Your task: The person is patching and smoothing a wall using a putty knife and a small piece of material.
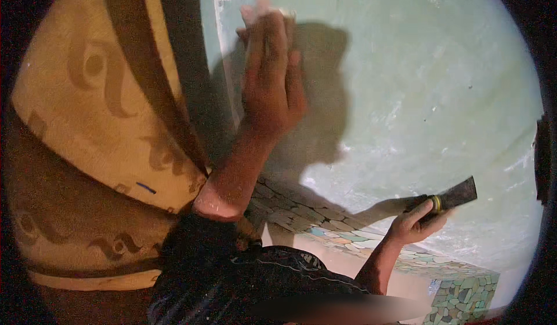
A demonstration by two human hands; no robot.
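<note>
Nearest to the lens, dark patterned clothing (pixel 249 278) with thin pale lines, its lower edge blurred and cut off. Beside it on the left, a large curved cloth or curtain (pixel 87 116), mustard yellow with brown swirl shapes and a wide brown band; hard to say exactly what it is.

Left hand (pixel 271 75) raised, pressed flat against the pale green wall (pixel 418 81), fingers stretched upward and together. Something small and light-coloured at the fingertips, mostly hidden behind them, so cannot tell whether the grip holds it or only presses on it. Strong dark shadow of hand and arm on the wall just right of it.

Right hand (pixel 413 223) low at the right, grip clenched around the dark handle of a scraper (pixel 452 196) with a yellow ring; flat dark blade pointing up-right, close to the wall, contact not clear.

Wall surface matte, uneven, with white scratches and chalky patches. Along its foot, a band of small irregular stones (pixel 325 223) in grey, green and beige, mosaic-like, partly in shadow.
</note>
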